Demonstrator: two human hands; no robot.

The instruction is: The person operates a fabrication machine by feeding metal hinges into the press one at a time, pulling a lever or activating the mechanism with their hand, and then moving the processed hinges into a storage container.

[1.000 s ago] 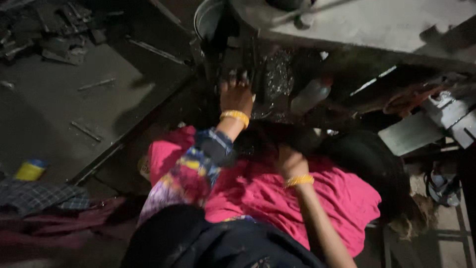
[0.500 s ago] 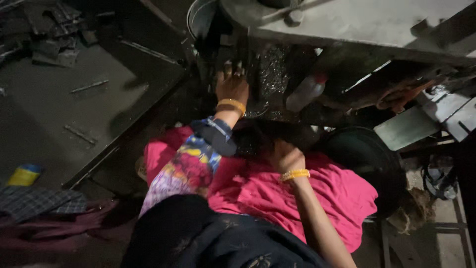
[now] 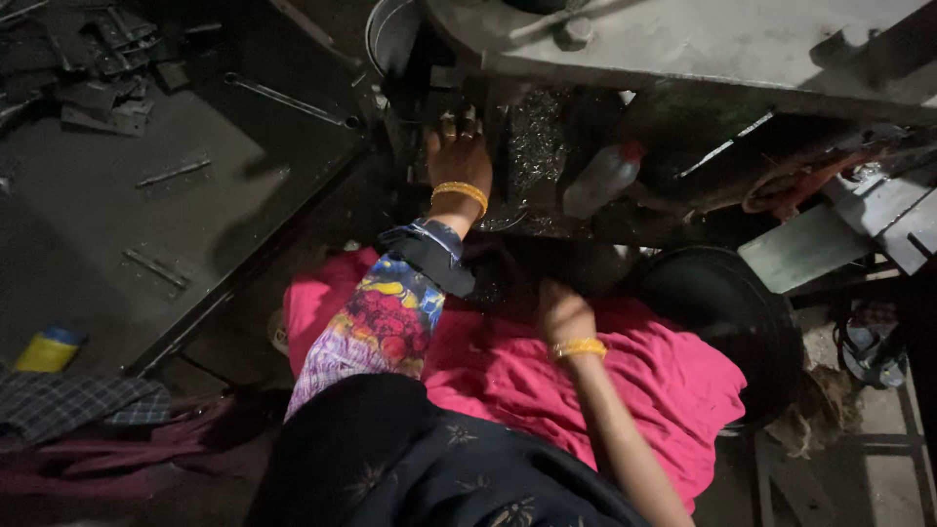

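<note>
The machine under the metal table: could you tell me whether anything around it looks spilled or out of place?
Yes. Shiny metal shavings lie heaped inside the machine beside the left hand, and a plastic bottle leans tilted among them. The right hand rests on pink cloth.

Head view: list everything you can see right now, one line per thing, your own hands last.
machine body: one, grey metal, top right
metal shavings: one heap, silvery, under the machine
plastic bottle: one, pale with red cap, right of the shavings
pink cloth: one, pink, lap, centre
metal bench: one, dark, left
metal strips: several, dark, on the bench
can: one, yellow and blue, lower left
checked cloth: one, dark, lower left
left hand: yellow bangle, against the machine
right hand: yellow bangle, on the pink cloth
</note>
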